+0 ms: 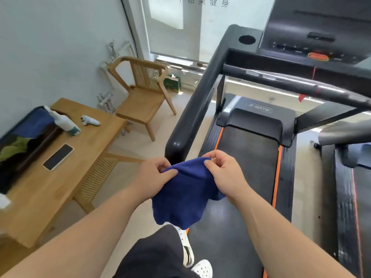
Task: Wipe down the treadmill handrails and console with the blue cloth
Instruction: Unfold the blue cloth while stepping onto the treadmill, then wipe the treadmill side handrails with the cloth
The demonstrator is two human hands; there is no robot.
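- The dark blue terry cloth (186, 195) hangs between both hands, its top edge bunched and stretched across from one set of fingers to the other, its long axis running downward to a loose lower hem in front of the person's knee.
- The left hand (154, 175) pinches the cloth's upper left corner, thumb pressed over the fabric and fingers curled closed beneath it.
- The right hand (222, 169) grips the upper right corner, fingertips folded tight on a small pleat of cloth.
- Just beyond the left fingers stands the rounded end of the black padded left handrail (200, 93), which runs away and upward toward the black treadmill console (313, 37); the cloth does not touch it.
- Past the right fingers lies the black running belt with orange edge strips (247, 157).
- Well to the left of the left fingers a white spray bottle (64, 121) lies on the light wooden table (40, 193).
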